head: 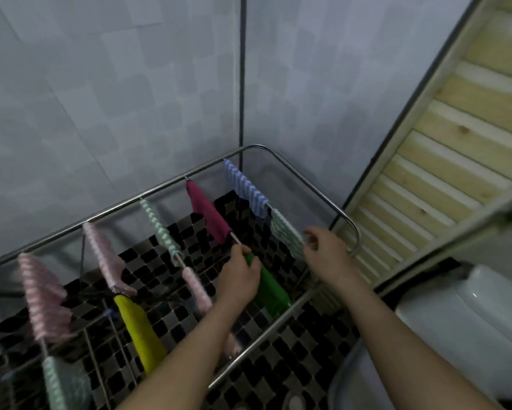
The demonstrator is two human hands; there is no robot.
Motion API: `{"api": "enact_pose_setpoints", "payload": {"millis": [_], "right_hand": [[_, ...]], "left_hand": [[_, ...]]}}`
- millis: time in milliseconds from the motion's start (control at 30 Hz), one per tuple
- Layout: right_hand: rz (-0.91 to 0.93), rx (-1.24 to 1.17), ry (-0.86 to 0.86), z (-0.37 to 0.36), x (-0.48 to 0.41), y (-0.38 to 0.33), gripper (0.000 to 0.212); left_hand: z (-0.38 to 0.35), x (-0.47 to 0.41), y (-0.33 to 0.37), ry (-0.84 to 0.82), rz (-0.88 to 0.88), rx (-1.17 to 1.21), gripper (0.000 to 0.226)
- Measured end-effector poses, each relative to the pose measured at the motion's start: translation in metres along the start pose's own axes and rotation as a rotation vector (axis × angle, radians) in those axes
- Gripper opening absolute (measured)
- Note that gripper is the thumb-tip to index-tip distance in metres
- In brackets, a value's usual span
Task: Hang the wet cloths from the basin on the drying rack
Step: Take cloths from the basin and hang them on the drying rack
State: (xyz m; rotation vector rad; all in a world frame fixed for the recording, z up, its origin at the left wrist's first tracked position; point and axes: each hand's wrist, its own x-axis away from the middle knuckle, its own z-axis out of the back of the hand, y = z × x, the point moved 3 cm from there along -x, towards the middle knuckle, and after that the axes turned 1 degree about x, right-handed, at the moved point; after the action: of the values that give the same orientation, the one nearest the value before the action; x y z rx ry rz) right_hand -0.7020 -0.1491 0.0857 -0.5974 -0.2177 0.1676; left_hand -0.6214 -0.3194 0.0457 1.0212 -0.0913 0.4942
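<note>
A steel drying rack (148,194) fills the middle of the view, its bars hung with several cloths. My left hand (239,276) grips the upper end of a green cloth (271,291) draped over a bar, below a maroon cloth (209,213). My right hand (323,247) pinches the lower edge of a pale green striped cloth (286,230) on the far right bar, below a blue striped cloth (246,187). Pink striped cloths (43,294), a mint striped cloth (160,226) and a yellow cloth (139,329) hang further left. No basin is in view.
Grey tiled walls meet in a corner behind the rack, with a dark pipe (243,69) running down it. A slatted wooden frame (444,143) leans at the right. A white toilet tank (470,315) sits at lower right. The floor is black and grey mosaic tile (293,350).
</note>
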Motion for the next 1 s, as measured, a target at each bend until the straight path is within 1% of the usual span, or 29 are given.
{"api": "enact_pose_setpoints", "payload": {"millis": [67, 100, 167, 300, 433, 500, 533, 633, 700, 800, 933, 1000], "right_hand": [[-0.083, -0.153, -0.02, 0.007, 0.018, 0.009, 0.025], [-0.142, -0.236, -0.013, 0.012, 0.034, 0.018, 0.02], [-0.205, -0.317, 0.022, 0.022, 0.06, 0.032, 0.015], [-0.271, -0.434, 0.098, 0.043, 0.125, 0.051, 0.016], [-0.309, -0.525, 0.196, 0.052, 0.189, 0.063, 0.017], [-0.35, -0.648, 0.26, 0.054, 0.225, 0.07, 0.018], [-0.378, -0.73, 0.31, 0.056, 0.259, 0.075, 0.02], [-0.413, -0.982, 0.369, 0.055, 0.298, 0.078, 0.021], [-0.45, -1.146, 0.448, 0.053, 0.356, 0.086, 0.022], [-0.486, -1.324, 0.559, 0.046, 0.426, 0.1, 0.022], [-0.56, -1.415, 0.668, 0.039, 0.512, 0.117, 0.024], [-0.607, -1.387, 0.715, 0.03, 0.553, 0.125, 0.026]], "left_hand": [[0.005, 0.007, 0.002, 0.041, -0.01, 0.044, 0.018], [0.004, 0.014, 0.006, 0.033, -0.027, 0.077, 0.017], [0.004, 0.025, 0.01, 0.03, -0.052, 0.157, 0.015], [-0.004, 0.057, 0.024, -0.056, -0.167, 0.243, 0.022], [-0.018, 0.103, 0.031, -0.147, -0.294, 0.287, 0.024], [-0.027, 0.131, 0.031, -0.209, -0.336, 0.345, 0.025], [-0.034, 0.158, 0.032, -0.257, -0.355, 0.372, 0.026], [-0.039, 0.189, 0.035, -0.328, -0.372, 0.455, 0.029], [-0.049, 0.236, 0.036, -0.425, -0.41, 0.417, 0.028], [-0.066, 0.291, 0.035, -0.554, -0.45, 0.365, 0.028], [-0.106, 0.353, 0.028, -0.767, -0.441, 0.269, 0.04], [-0.125, 0.385, 0.019, -0.886, -0.472, 0.159, 0.038]]}}
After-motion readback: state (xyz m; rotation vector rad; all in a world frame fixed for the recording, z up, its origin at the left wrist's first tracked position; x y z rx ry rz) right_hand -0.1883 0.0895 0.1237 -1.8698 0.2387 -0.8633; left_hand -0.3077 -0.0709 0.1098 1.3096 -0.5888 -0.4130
